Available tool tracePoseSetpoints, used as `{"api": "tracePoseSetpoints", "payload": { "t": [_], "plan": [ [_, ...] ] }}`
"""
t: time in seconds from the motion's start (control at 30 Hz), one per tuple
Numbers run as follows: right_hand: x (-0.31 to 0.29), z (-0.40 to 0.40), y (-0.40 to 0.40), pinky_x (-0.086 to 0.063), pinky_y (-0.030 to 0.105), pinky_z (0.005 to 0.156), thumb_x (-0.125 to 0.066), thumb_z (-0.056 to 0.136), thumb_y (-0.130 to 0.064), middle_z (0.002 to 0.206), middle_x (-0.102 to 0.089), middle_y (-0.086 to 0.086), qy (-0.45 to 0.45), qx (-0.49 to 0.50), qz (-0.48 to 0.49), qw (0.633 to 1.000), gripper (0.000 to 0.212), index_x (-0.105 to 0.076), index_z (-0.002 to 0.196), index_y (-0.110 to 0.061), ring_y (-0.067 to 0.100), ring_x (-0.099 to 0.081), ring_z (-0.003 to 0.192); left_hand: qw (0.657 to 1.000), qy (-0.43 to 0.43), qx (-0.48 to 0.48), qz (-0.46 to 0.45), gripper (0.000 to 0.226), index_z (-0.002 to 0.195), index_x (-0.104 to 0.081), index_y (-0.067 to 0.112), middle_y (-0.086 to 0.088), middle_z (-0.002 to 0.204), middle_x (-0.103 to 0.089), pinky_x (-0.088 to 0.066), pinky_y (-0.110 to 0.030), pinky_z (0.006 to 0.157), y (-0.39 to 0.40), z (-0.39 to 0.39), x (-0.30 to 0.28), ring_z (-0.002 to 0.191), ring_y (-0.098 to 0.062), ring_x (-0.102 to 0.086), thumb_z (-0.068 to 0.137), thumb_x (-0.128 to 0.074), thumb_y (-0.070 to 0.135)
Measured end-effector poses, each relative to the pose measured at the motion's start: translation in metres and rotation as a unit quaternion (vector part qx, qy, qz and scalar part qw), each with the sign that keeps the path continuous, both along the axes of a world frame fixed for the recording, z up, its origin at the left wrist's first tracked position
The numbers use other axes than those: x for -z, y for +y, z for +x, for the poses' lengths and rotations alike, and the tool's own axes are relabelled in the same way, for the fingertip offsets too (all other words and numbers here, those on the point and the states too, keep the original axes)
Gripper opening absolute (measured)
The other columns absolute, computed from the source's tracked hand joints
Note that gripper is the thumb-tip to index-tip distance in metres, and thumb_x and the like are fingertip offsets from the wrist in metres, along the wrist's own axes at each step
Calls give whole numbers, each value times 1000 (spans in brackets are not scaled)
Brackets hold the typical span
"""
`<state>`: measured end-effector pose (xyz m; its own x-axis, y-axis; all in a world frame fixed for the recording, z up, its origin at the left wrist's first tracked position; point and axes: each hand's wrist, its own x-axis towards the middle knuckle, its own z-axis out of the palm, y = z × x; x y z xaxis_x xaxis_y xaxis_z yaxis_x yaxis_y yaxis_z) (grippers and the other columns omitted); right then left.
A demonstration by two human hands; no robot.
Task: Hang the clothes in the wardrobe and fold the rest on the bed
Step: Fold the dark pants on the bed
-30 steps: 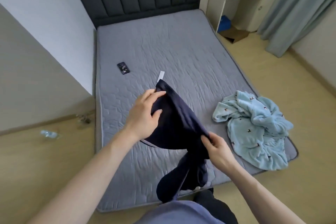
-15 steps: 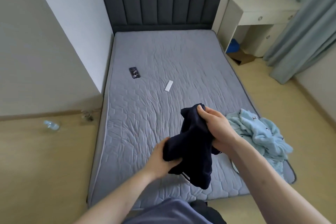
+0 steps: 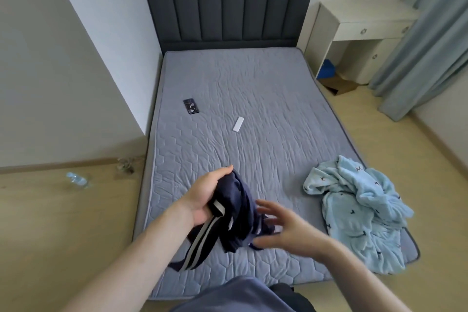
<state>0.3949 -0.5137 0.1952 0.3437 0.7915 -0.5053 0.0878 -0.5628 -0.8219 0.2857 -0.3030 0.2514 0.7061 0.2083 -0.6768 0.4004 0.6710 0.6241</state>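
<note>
Left hand (image 3: 206,195) has the dark navy garment with white side stripes (image 3: 229,220) bunched in its grip, fingers curled over the top edge, thumb side toward me. The garment hangs from that hand over the near part of the grey quilted mattress (image 3: 253,99); its striped end trails down toward the near edge of the bed — whether it touches the mattress I can't tell.

Right hand (image 3: 283,225) is just beside the garment on its right, fingers spread wide and blurred. Fingertips look to be at the fabric, but I can't tell if they touch it; it is not gripping anything.

The crumpled light-blue fleece garment with small dark marks (image 3: 359,210) lies on the near right corner of the mattress, well apart from both hands.

Also on the mattress: a black phone (image 3: 191,106) near the left edge and a small white rectangular strip (image 3: 238,124) nearer the middle — apart from each other. Dark grey padded headboard (image 3: 228,10) at the far end. A clear plastic bottle (image 3: 77,180) lies on the wood floor, left of the bed.
</note>
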Motion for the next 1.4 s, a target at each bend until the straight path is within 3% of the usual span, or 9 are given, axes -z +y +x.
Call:
{"api": "tracePoseSetpoints", "payload": {
  "t": [0.17, 0.3, 0.5, 0.6, 0.87, 1.1, 1.2, 1.3, 1.4],
  "plan": [
    [28, -29, 30, -38, -4, 84, -91, 64, -55, 125, -49, -51, -106, -19, 39, 993, 98, -36, 145, -51, -27, -49, 114, 999, -35, 23, -29, 33, 91, -66, 8, -14, 88, -62, -53, -36, 78, 6, 0, -16, 78, -26, -63, 89, -71, 41],
    [45, -34, 45, -36, 5, 91, -80, 71, -62, 134, -48, -31, -197, 26, 31, 979, 95, -35, 152, -39, -11, -48, 120, 997, -72, 3, -17, 33, 92, -68, 8, -13, 89, -65, -53, -38, 82, 18, -9, -30, 82, -26, -64, 85, -77, 40],
    [55, -14, 42, -47, 28, 83, -64, 99, -30, 103, -71, -17, -245, 89, 43, 964, 6, -67, 104, -31, 2, -64, 93, 991, -121, 37, 50, 44, 93, -72, 7, -15, 92, -67, -48, -35, 70, 42, -42, -51, 82, -26, -64, 65, -90, 36],
    [49, 6, 33, -49, 29, 83, -58, 102, -24, 93, -74, -20, -227, 114, 35, 967, 19, -67, 87, -32, -1, -67, 93, 990, -116, -5, 80, 41, 100, -73, 7, -16, 100, -68, -52, -35, 79, 59, -58, -57, 90, -27, -66, 68, -87, 28],
    [54, -36, 70, -36, 23, 109, -74, 68, -58, 151, -30, -17, -238, -76, 58, 966, 100, -32, 156, -34, 4, -37, 133, 989, -148, -23, 18, 21, 85, -71, 12, -10, 88, -65, -50, -33, 74, 36, -45, -81, 79, -22, -63, 76, -78, 30],
    [42, -28, 67, -54, 34, 64, -48, 69, -13, 79, -71, -8, -196, 91, 103, 971, 28, -60, 90, -27, 9, -66, 70, 979, -152, 29, 133, 28, 85, -77, 12, -12, 87, -73, -52, -32, 70, 60, -50, -95, 78, -23, -69, 72, -78, 36],
    [21, -1, 54, -41, 27, 51, -50, 76, -14, 60, -60, -10, -215, 143, 93, 962, 8, -58, 78, -16, 4, -49, 55, 908, -40, -41, 414, 37, 90, -72, 10, -14, 93, -76, -50, -35, 77, 92, -59, -67, 80, -20, -69, 67, -77, 39],
    [-11, 21, 50, -30, 21, 46, -62, 83, -15, 52, -44, -12, -233, 154, 115, 953, 22, -50, 65, -17, 2, -36, 50, 700, 163, 26, 695, 26, 93, -63, 27, 6, 90, -71, -52, -32, 71, 104, -70, -32, 84, -21, -68, 71, -74, 37],
    [-43, 25, 61, -34, 19, 47, -62, 76, -26, 53, -49, -10, -240, 108, 115, 958, 15, -54, 66, -17, 2, -41, 50, 706, 120, 142, 684, 42, 113, -62, 31, 8, 111, -58, -49, -31, 87, 80, -71, -2, 103, -19, -63, 73, -75, 35]
  ]
}}
